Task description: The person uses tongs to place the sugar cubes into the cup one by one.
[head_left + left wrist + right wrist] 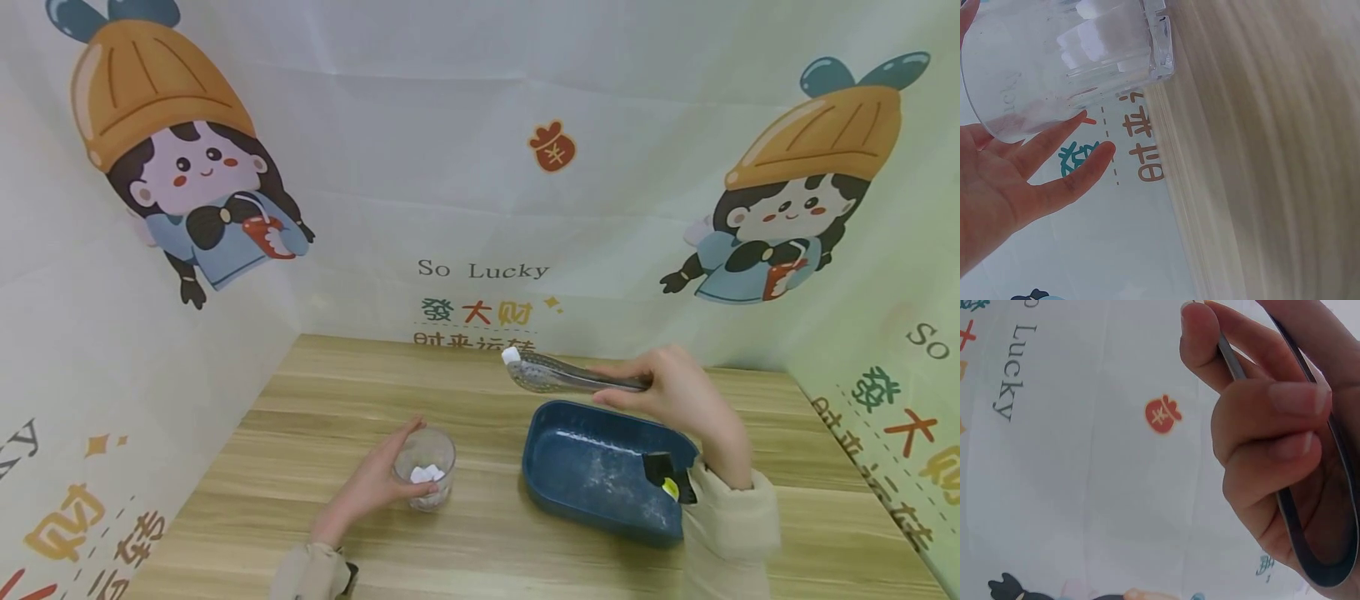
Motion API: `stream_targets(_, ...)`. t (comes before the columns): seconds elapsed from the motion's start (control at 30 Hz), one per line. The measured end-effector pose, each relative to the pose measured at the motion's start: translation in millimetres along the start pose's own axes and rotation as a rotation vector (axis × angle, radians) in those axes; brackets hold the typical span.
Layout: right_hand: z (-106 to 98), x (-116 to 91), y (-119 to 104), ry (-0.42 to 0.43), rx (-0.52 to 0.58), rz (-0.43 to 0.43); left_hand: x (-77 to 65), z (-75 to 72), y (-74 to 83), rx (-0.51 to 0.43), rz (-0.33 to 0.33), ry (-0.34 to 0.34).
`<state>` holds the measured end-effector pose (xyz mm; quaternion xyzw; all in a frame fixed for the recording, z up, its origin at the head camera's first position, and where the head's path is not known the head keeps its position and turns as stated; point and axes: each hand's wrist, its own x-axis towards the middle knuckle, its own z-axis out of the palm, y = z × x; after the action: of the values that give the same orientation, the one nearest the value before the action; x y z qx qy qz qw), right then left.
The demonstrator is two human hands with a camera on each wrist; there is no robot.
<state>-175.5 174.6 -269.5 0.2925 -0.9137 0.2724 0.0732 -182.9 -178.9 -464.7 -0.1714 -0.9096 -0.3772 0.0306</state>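
My right hand (pixel 678 400) grips metal tongs (pixel 570 377), its fingers curled round the handles, up above the far side of a dark blue basin (pixel 536 479). The tongs' perforated tips hold one small white cube (pixel 511 356), pointing left. In the right wrist view, the bent end of the tongs lies against the palm. My left hand (pixel 375 479) holds a clear glass (pixel 446 443) on the table, thumb on the near side and fingers on the far side. Several white cubes (pixel 426 475) lie low in the glass. The left wrist view shows the fingers along its wall.
The wood-grain table (pixel 480 550) is walled in by a white printed cloth (pixel 420 167) at the back and both sides. A black piece with a yellow-green patch (pixel 670 487) shows at the basin's right end, by the right sleeve (pixel 727 533).
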Motion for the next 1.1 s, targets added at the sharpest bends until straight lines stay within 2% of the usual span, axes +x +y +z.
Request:
stream_targets(0.27,-2,24,-18,-0.086,-0.09,-0.087,1.0,-0.2,0.6,0.0,-0.003,0.0)
stream_targets(0.47,2,39,-32,-0.128,-0.233,-0.156,1.1,0.7,-0.5,-0.001,0.011,0.003)
stream_targets(0.6,7,49,-42,-0.171,-0.317,-0.165,1.0,0.9,-0.7,-0.007,0.011,0.006)
stream_targets(0.73,16,60,-52,-0.223,-0.389,-0.157,0.4,0.3,-0.8,-0.012,0.01,0.008)
stream_targets(0.97,37,77,-66,-0.294,-0.517,-0.209,-0.4,-0.6,-0.7,-0.004,0.013,0.009)
stream_targets(1.1,50,84,-71,-0.352,-0.498,-0.219,0.8,-0.5,-0.6,-0.01,0.007,0.002)
